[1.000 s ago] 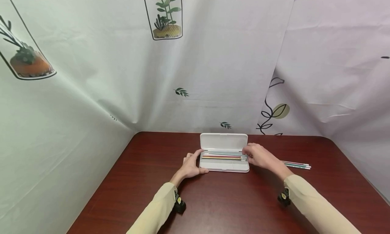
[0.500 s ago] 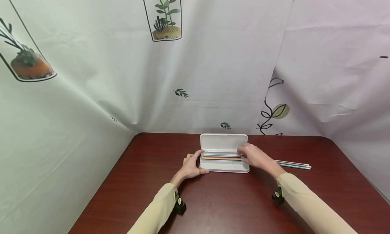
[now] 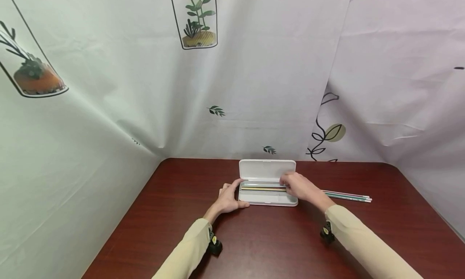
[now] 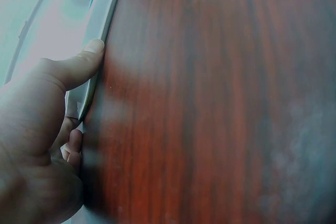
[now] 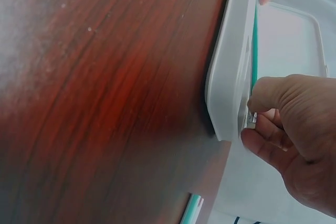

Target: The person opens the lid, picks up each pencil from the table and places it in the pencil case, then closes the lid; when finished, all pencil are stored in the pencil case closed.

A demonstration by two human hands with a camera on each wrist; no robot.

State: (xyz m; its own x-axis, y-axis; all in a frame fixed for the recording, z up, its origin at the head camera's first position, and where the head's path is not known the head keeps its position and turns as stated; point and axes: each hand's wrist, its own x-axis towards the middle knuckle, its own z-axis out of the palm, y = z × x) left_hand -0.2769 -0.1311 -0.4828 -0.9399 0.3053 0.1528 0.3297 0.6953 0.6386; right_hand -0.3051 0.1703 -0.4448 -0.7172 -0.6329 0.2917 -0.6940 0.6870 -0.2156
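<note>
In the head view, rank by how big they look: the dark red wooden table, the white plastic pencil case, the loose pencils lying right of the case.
1. Dark red wooden table, largest by far.
2. White plastic pencil case, open.
3. Loose pencils, thin, partly hidden by the right hand.

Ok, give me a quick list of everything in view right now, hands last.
table: one, dark red-brown wood, fills the foreground.
pencil case: one, white, open, middle of the table, lid raised at the back.
pencils in the case: several, mixed colours, lying lengthwise in the tray; exact count unclear.
loose pencils: a few, pale with green, on the table right of the case.
backdrop: pale printed sheets with plant designs, behind and at the sides.
left hand: holds the case's left end.
right hand: fingers on the pencils at the tray's right end.
</note>
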